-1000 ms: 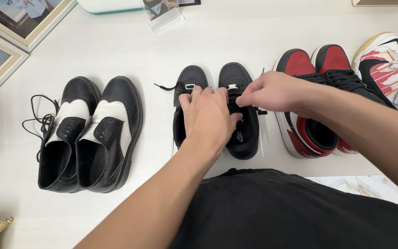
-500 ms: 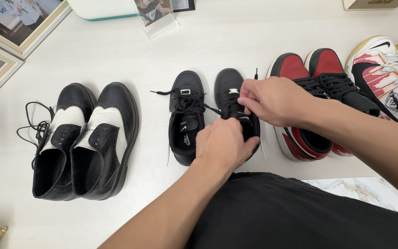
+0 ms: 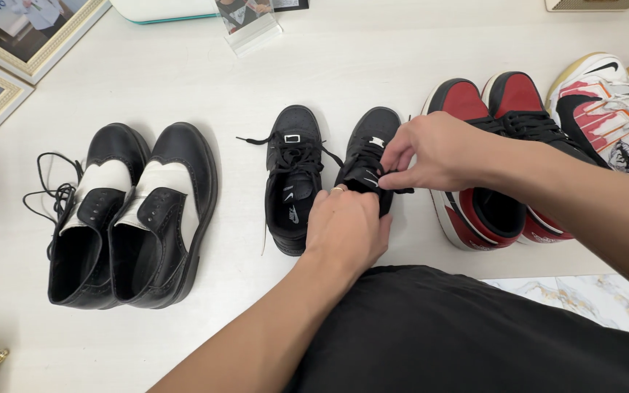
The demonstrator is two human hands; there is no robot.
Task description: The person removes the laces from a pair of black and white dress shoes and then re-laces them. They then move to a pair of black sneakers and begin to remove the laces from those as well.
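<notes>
Bright, even indoor light falls from above on the pale surface (image 3: 373, 65), which looks almost washed out. Soft, short shadows sit beside the black-and-white shoes (image 3: 129, 211). Focus is sharp throughout, with slight wide-angle stretching at the edges.

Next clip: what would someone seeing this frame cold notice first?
Both hands meet mid-frame on the right shoe of a small black lace-up sneaker pair: the left hand covers its heel end, and the right hand pinches its laces. Flanking them on the white tabletop are glossy black-and-white brogues at left and red-and-black high-tops at right.
</notes>
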